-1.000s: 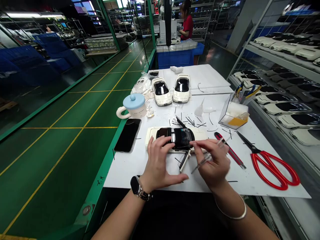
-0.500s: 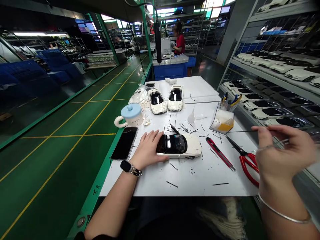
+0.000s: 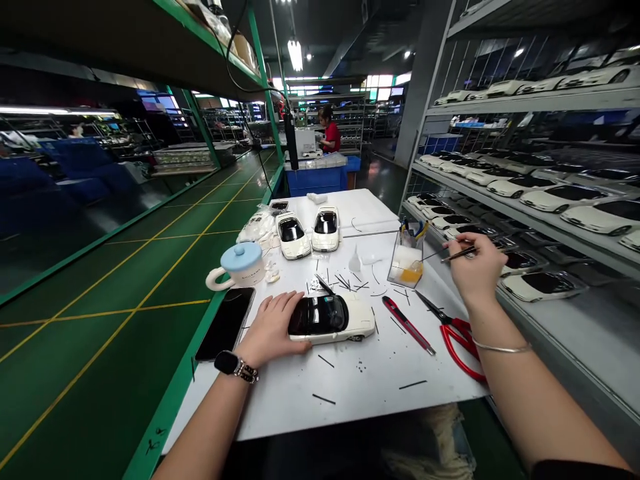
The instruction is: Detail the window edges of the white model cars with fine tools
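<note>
A white model car (image 3: pixel 357 315) with a black roof and glass lies on the white tabletop, its nose to the right. My left hand (image 3: pixel 273 327) grips its rear end, fingers over the far side and thumb along the near side. Above the table's right side, my right hand (image 3: pixel 477 267) is closed on a slim dark tool that looks like tweezers (image 3: pixel 457 254). A thin black strip (image 3: pixel 433 256) points left from its fingers. Short black strips (image 3: pixel 345 283) lie scattered beyond the car. A red utility knife (image 3: pixel 407 325) and red-handled scissors (image 3: pixel 457 340) rest to its right.
Two more white model cars (image 3: pixel 325 230) stand farther back. A blue-lidded mug (image 3: pixel 243 267) and a phone (image 3: pixel 225 323) are on the left. A clear holder (image 3: pixel 405 263) with tools stands near the right edge. Shelves (image 3: pixel 530 103) of model cars line the right; a co-worker (image 3: pixel 330 130) is behind.
My view has tilted up and turned right. My right hand has moved inward over the table's right side with the tool and strip. The left hand stays on the model car.
</note>
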Demonstrator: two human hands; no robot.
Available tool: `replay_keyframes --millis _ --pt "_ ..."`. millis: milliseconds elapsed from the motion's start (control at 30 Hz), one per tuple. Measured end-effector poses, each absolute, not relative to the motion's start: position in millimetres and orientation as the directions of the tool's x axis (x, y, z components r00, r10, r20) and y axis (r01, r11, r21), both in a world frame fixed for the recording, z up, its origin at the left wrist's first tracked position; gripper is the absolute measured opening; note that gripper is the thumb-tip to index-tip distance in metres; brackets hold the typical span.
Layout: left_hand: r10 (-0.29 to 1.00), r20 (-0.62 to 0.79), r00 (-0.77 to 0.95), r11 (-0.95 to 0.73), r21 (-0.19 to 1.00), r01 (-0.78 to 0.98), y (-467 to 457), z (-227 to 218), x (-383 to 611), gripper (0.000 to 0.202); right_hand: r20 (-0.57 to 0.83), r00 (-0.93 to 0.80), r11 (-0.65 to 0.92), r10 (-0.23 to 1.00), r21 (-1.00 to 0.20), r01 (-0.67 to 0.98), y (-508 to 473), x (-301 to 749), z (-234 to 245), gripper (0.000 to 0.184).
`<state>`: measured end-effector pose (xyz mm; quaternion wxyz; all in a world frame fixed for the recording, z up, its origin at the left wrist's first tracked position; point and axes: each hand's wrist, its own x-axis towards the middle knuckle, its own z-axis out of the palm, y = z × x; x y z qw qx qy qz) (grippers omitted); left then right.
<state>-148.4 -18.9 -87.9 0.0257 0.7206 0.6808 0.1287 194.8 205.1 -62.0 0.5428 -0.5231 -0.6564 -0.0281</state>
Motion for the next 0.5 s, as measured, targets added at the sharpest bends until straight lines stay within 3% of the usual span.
replay_keyframes --millis 133,267,367,433,500 --pt "0.983 0.183 0.035 -0.072 0.201 0.977 -21 -88 -143 0.089 0.688 0.035 0.428 0.724 -0.488 0.761 202 180 -64 0.035" --pt "0.975 0.219 -0.034 -0.007 0.183 0.983 -37 -87 -132 0.085 0.663 -0.12 0.507 0.739 -0.429 0.748 154 163 -71 0.046" --pt "0.95 0.268 -0.16 0.113 0.182 0.977 -60 -93 -117 0.081 0.587 -0.27 0.614 0.763 -0.529 0.586 90 149 -85 0.04" --pt "0.916 0.3 -0.267 0.22 0.182 0.958 -79 -100 -105 0.081 0.45 -0.379 0.588 0.808 -0.644 0.489 45 137 -98 0.032" --pt "0.875 0.326 -0.359 0.314 0.184 0.931 -98 -104 -91 0.081 0.294 -0.55 0.569 0.782 -0.695 0.439 7 124 -111 0.036"
